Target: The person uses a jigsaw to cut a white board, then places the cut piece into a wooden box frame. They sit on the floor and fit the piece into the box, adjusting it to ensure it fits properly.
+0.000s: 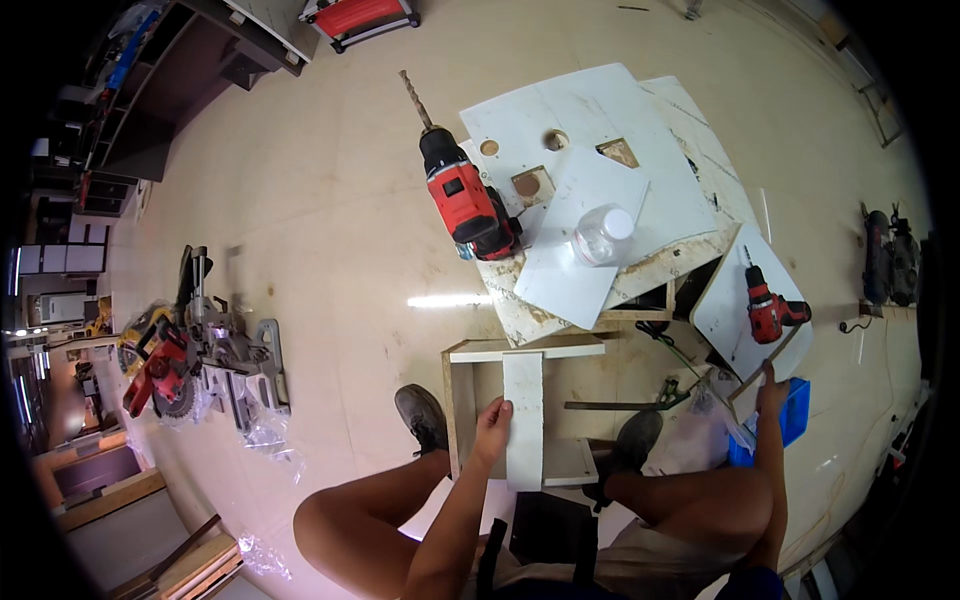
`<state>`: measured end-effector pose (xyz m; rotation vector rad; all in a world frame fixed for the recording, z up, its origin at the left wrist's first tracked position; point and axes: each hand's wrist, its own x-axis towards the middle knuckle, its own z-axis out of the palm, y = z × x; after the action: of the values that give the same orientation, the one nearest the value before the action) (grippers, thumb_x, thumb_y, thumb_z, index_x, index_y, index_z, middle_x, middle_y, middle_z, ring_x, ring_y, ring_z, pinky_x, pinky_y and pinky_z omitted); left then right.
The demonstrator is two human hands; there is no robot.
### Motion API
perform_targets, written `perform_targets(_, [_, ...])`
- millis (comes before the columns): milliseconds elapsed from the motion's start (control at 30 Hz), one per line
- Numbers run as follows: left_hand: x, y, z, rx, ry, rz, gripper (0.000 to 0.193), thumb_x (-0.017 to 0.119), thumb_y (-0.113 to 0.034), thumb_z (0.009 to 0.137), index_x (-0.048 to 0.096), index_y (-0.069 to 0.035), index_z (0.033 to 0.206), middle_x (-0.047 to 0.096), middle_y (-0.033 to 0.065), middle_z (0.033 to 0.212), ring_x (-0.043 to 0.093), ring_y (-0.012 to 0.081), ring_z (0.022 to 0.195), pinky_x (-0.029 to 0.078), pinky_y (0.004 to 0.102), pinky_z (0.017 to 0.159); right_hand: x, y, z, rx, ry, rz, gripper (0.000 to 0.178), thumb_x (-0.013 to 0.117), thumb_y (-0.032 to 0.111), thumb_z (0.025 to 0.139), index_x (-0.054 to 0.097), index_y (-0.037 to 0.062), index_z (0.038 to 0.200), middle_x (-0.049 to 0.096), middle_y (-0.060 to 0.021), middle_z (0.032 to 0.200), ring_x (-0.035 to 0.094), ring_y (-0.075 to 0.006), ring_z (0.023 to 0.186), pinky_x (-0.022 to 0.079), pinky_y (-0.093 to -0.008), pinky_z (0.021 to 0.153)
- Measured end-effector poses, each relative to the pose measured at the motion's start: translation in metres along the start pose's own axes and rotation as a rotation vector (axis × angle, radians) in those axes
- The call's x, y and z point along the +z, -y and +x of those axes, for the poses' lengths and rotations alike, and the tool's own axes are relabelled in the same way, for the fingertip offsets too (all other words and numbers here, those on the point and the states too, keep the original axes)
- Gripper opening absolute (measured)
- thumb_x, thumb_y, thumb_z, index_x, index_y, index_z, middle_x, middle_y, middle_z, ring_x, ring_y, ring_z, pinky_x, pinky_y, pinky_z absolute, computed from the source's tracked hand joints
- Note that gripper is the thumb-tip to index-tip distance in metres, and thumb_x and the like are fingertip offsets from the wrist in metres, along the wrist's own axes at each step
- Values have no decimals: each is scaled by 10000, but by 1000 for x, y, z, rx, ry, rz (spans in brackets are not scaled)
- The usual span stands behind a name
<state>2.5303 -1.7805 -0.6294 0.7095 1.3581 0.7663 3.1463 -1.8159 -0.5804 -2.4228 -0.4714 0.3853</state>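
My left hand (pixel 492 427) is closed on the left edge of a narrow white board strip (pixel 524 410). That strip lies across a small open box frame of white-faced boards (pixel 458 400), standing on the floor between my feet. My right hand (pixel 772 392) is stretched out to the right, beside a blue bin (pixel 795 412) and the brown edge of a white panel (pixel 725 310). Its fingers are partly hidden, so I cannot make out any grip. On that panel rests a small red and black drill (pixel 768 308). A hammer (pixel 640 404) lies to the right of the strip.
Ahead, stacked white boards with cut-outs (pixel 640 130) carry a large red drill (pixel 465 200) with a long bit and a clear bottle (pixel 602 236). A mitre saw (pixel 215 350) stands on the floor at left. A red tool case (pixel 360 15) is at the far edge.
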Motion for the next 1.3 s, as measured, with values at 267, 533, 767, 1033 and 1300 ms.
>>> perform_targets(267, [4, -10, -9, -72, -71, -2, 365, 519, -299, 1014, 601, 17, 1179, 608, -30, 938, 504, 60, 862, 422, 226, 802, -16, -54, -51, 547, -84, 578, 750, 445, 604, 916, 332, 115, 1473, 446, -127, 1436, 485, -330, 1229, 432, -466, 964])
perform_targets(533, [11, -12, -10, -108, -97, -62, 333, 512, -262, 1018, 588, 15, 1187, 584, -43, 935, 484, 54, 859, 406, 223, 803, -10, -187, -136, 600, 186, 269, 490, 489, 462, 953, 458, 110, 1291, 625, -145, 1078, 654, -265, 818, 521, -379, 576])
perform_targets(767, [7, -18, -10, -130, -64, -56, 325, 505, -254, 1021, 581, 17, 1183, 589, -36, 947, 490, 56, 875, 403, 223, 813, 27, -166, -202, 681, 784, 42, 364, 540, 302, 968, 446, 80, 1242, 641, -176, 980, 679, -315, 788, 570, -466, 611])
perform_targets(1033, [2, -18, -13, -155, -60, -18, 361, 515, -262, 1016, 565, 19, 1237, 619, -6, 1008, 522, 71, 931, 418, 234, 843, 52, -141, -217, 852, 947, 76, 337, 540, 289, 976, 489, 77, 1233, 646, -183, 1045, 681, -323, 800, 570, -449, 653])
perform_targets(1300, [5, -20, -12, -169, -71, -37, 348, 497, -280, 1024, 583, 12, 1191, 617, -10, 1007, 511, 66, 930, 414, 235, 844, 50, -128, -219, 868, 937, 37, 413, 581, 328, 944, 485, 53, 1237, 628, -166, 1039, 661, -306, 838, 567, -443, 705])
